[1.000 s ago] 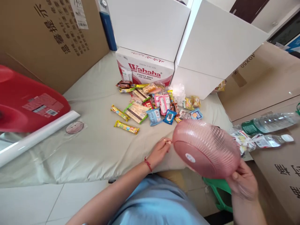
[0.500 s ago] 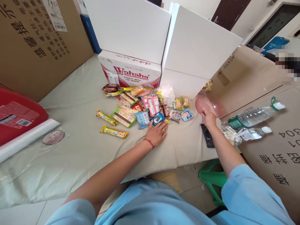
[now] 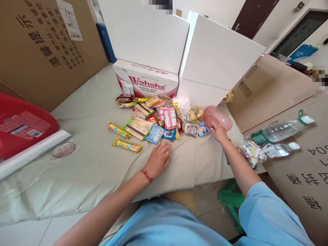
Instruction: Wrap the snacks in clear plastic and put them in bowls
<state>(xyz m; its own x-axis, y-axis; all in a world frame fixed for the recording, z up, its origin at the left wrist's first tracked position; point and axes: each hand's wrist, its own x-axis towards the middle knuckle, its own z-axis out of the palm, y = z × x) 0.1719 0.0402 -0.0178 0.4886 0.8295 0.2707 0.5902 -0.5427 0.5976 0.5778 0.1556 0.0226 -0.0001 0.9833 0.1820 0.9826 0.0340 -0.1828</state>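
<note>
Touching a round, translucent bowl (image 3: 222,117), the right grip (image 3: 219,132) shows unclear closure; the left grip (image 3: 158,158) lies spread, empty.

Hands: two, left (image 3: 157,159) and right (image 3: 219,133). Pink bowl (image 3: 220,118): one. Plastic bottles (image 3: 279,132) lying down: two. Yellow stick packets (image 3: 127,145) apart from pile (image 3: 170,118): two. Green-edged cream packets (image 3: 138,128): two. Blue packets (image 3: 155,133): three visible. Pile's full total: cannot tell, packets overlap. Red container (image 3: 25,121): one. White roll (image 3: 38,152): one. Wahaha carton (image 3: 148,83): one. White boxes (image 3: 146,37): at least two. Brown cartons (image 3: 84,80): at least two. Green stool (image 3: 232,198): one. Red bracelet (image 3: 146,175): one. Dark door (image 3: 252,18): one.
</note>
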